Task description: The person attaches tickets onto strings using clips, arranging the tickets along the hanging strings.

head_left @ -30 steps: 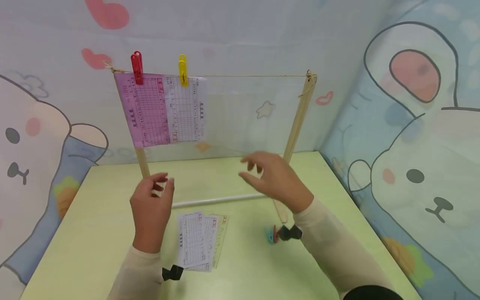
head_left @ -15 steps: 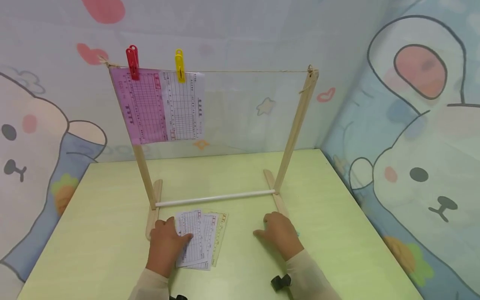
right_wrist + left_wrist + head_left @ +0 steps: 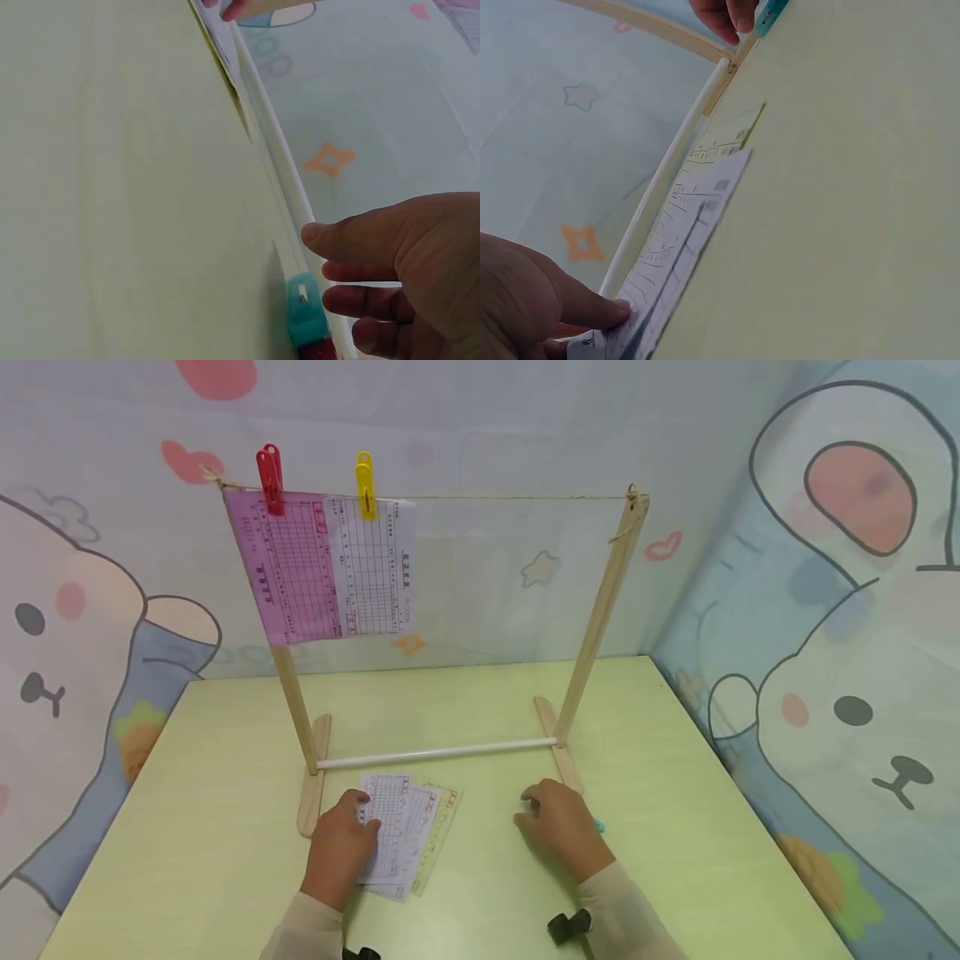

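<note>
In the head view my left hand (image 3: pixel 339 852) is at the left edge of the top white receipt slip (image 3: pixel 388 827). Its thumb and fingers pinch that slip, whose near edge stands slightly lifted in the left wrist view. Beneath it, another white slip (image 3: pixel 417 827) and a yellow slip (image 3: pixel 442 827) fan out to the right. My right hand (image 3: pixel 564 831) hovers beside a teal clothespin (image 3: pixel 306 307), fingers loosely bent and holding nothing. Part of a red clothespin (image 3: pixel 319 350) shows below the teal one in the right wrist view.
A wooden frame (image 3: pixel 600 618) with a white crossbar (image 3: pixel 442 752) stands behind the slips. From its string (image 3: pixel 495 497) hang a pink slip (image 3: pixel 296 577) under a red clothespin (image 3: pixel 272 481) and a white slip (image 3: pixel 382 568) under a yellow clothespin (image 3: pixel 365 485).
Both hands have come down from in front of the frame to the table. The left hand now pinches the top white slip; the right has moved close to the clothespins.
</note>
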A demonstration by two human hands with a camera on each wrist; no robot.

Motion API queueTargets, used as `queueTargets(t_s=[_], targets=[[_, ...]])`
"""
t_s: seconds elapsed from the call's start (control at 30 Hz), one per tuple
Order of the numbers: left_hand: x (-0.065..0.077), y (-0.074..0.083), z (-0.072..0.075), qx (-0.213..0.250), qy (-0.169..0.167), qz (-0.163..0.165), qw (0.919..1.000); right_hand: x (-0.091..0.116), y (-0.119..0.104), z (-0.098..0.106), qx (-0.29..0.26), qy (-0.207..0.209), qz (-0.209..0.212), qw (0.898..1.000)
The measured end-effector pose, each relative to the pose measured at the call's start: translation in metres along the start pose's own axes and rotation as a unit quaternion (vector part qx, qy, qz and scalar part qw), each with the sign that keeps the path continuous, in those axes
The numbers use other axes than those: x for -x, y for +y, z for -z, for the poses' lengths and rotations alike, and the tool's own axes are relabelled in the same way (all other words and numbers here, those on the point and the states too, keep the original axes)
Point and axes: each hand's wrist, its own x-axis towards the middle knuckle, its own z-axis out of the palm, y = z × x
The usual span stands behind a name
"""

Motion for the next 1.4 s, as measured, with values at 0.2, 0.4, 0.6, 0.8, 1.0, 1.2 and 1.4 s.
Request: queueTargets(t_s=[0.2,0.4,0.6,0.8,1.0,1.2,1.4], targets=[[-0.003,-0.004,-0.002,0.026,0.037,-0.006,0.999,0.001,0.011,0.007,0.048,0.022,-0.018,0.998],[-0.002,-0.005,0.001,0.036,0.078,-0.034,0.9957,-0.004,0.013,0.005,0.063,-0.005,-0.02,0.998],[-0.001,-0.004,0.004,0.035,0.137,-0.053,0.9886,-0.009,0.014,-0.001,0.051,0.0,-0.017,0.999],[-0.003,-0.002,0.005,0.036,0.17,-0.099,0.9798,-0.002,0.008,0.004,-0.048,0.046,-0.002,0.998],[-0.004,0.001,0.005,0.061,0.204,-0.141,0.9668,-0.001,0.007,0.008,-0.11,0.079,0.022,0.991],[-0.003,0.002,0.004,0.094,0.179,-0.097,0.9745,-0.001,0.009,0.008,-0.146,0.08,0.031,0.986],[-0.002,0.003,0.004,0.099,0.168,-0.084,0.9772,-0.001,0.011,0.005,-0.103,0.099,0.056,0.988]])
